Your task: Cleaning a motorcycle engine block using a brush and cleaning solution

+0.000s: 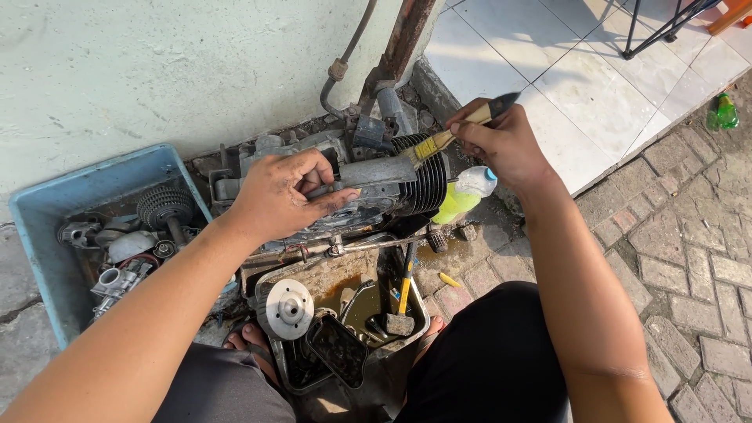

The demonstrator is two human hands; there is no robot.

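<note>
The engine (368, 184) lies at the centre against the wall (157, 63), with the left hand (278, 194) on it and the right hand (501, 141) at its 2 o'clock holding a brush (454, 133) onto the finned cylinder (427, 176). A tub (47, 204) of parts sits at the engine's 9 o'clock, a bottle (466, 192) just beside it at 3 o'clock. At its 6 o'clock a tray (333, 274) holds a hammer (399, 309), with a round disc (284, 309) at the tray's 8 o'clock edge.

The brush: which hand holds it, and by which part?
The right hand holds the brush by its wooden handle, bristles on the black finned cylinder. The left hand rests on the engine.
</note>
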